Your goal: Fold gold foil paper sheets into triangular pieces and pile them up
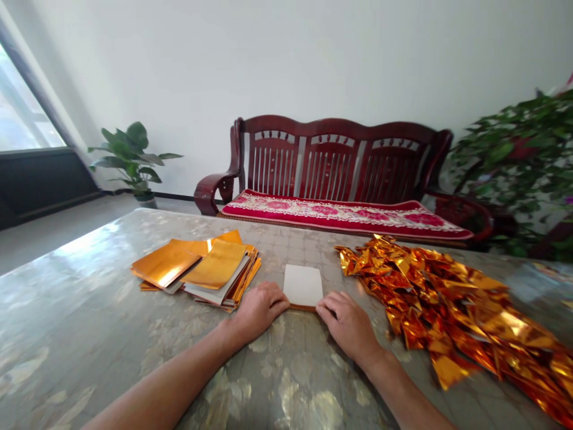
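A small sheet of foil paper (303, 285) lies white side up on the table, with a thin gold-orange strip along its near edge. My left hand (265, 304) pinches the near left corner, fingers curled. At the near right corner, my right hand (344, 319) grips the same sheet between thumb and fingers. Just left of my left hand is a loose stack of gold foil sheets (217, 266), some showing pale undersides. To the right of my right hand spreads a heap of folded shiny gold-orange foil pieces (430, 292).
The table (111, 334) has a patterned, glossy cover. Beyond its far edge stands a dark red wooden bench (331, 158) with a red floral cushion (349, 214). A potted plant (134, 158) is at the left, and leafy greenery (505, 143) at the right. Clear plastic (541, 286) lies at the table's right.
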Motion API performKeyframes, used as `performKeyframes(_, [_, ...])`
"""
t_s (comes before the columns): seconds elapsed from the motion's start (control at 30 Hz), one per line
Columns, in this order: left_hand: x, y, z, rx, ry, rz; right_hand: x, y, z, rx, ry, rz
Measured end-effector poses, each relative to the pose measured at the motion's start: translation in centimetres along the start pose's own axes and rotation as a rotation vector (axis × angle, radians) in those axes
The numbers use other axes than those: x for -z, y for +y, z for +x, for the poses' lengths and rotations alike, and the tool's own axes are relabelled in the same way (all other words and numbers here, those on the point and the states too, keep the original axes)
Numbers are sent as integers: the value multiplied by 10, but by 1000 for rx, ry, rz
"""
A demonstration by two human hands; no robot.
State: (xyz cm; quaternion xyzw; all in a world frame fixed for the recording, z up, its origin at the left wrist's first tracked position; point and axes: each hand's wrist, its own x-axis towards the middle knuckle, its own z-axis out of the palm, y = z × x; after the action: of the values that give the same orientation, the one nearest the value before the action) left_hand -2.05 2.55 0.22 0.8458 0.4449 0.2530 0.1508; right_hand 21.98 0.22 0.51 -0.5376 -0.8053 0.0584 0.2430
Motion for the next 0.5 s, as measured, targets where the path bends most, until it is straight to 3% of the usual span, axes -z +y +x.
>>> performKeyframes(0.23, [-1,4,4,172,15,17,-4,0,4,-148,-16,-42])
performKeyframes(0.5, [-2,7,6,218,-21,158,-5,2,5,-140,-16,-67])
